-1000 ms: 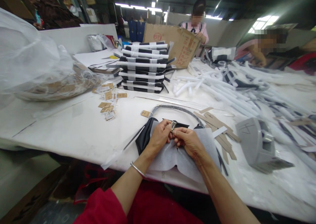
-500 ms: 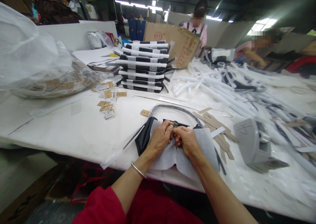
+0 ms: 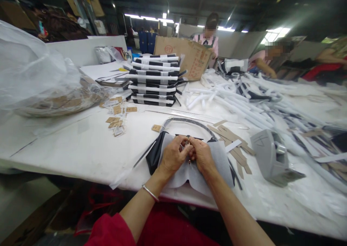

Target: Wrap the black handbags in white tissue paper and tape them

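A black handbag (image 3: 154,155) lies in front of me at the table's near edge, its wrapped handle (image 3: 187,120) arching away from me. A thin white sheet (image 3: 221,162) covers much of its front. My left hand (image 3: 173,155) and my right hand (image 3: 201,154) meet over the bag's middle, fingertips pinched together on a small gold-coloured metal clasp (image 3: 187,143). Most of the clasp is hidden by the fingers. A brown hang tag (image 3: 156,127) rests beside the left end of the handle.
Wrapped black bags (image 3: 153,80) are stacked behind, before a cardboard box (image 3: 181,54). Loose tags (image 3: 116,120) and a plastic bag (image 3: 46,72) lie left. To the right are brown card strips (image 3: 235,144), a grey tape dispenser (image 3: 268,155) and white foam tubes (image 3: 230,101). Co-workers (image 3: 210,39) are beyond.
My fingers have closed further over the clasp, whose square face showed between them before. The hands have drawn closer together. My view has shifted slightly.
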Available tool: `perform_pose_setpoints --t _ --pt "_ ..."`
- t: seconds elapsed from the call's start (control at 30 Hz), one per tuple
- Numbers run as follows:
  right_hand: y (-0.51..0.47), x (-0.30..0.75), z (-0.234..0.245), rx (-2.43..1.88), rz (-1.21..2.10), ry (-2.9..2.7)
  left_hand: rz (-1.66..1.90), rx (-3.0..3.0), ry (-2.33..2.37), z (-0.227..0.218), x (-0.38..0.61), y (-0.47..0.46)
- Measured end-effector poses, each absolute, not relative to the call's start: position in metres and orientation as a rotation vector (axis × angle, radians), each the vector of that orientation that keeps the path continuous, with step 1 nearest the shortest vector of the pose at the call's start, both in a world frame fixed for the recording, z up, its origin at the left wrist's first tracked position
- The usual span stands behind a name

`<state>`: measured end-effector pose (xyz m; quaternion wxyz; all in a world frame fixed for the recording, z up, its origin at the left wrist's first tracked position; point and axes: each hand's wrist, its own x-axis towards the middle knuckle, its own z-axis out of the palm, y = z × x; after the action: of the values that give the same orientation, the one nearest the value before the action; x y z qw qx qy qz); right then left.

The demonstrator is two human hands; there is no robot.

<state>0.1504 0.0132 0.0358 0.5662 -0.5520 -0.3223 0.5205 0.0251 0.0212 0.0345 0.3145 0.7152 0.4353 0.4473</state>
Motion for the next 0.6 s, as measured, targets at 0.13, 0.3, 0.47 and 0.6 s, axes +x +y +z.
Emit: perform_pose_setpoints --t 0.13,0.3,0.47,0.6 --pt "0.0119 0.1504 0.0321 -1.237 1.241 -0.786 1.197 2.013 1.183 0.0309 0.0264 0.0183" --pt "0.0098 0.1500 0.0318 -1.232 1.245 -0.826 1.192 1.952 1.269 0.0278 0.0277 0.0190" --pt "0.0100 0.1492 0.0309 -1.292 1.197 -0.870 1.145 1.931 1.388 0.0282 0.0295 0.0200" --pt "0.0105 0.1495 0.0278 -1.319 1.192 -0.867 1.062 1.960 1.497 0.0285 0.0300 0.0205"
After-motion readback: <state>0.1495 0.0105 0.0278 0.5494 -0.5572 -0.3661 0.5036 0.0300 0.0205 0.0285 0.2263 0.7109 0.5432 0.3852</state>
